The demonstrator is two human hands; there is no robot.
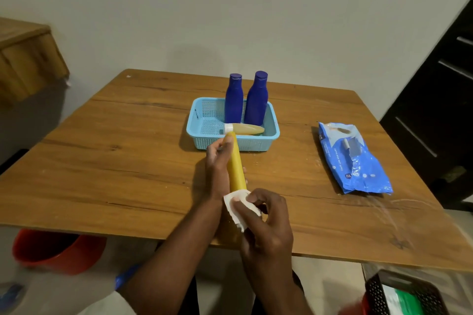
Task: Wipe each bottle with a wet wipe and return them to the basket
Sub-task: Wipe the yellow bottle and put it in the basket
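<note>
My left hand point(217, 169) grips a long yellow bottle point(235, 163) above the table, its far end pointing toward the basket. My right hand point(263, 220) pinches a white wet wipe point(236, 208) wrapped round the near end of that bottle. The light blue basket point(197, 123) sits on the table behind. Two dark blue bottles point(233, 100) point(256, 100) stand upright in it. A pale yellow bottle with a white cap point(245, 129) lies on its side along the basket's front.
A blue wet wipe pack point(354, 158) lies at the table's right. Below the table edge sit a red bucket point(58, 250) at left and a black crate point(407, 294) at right. A dark door stands at far right.
</note>
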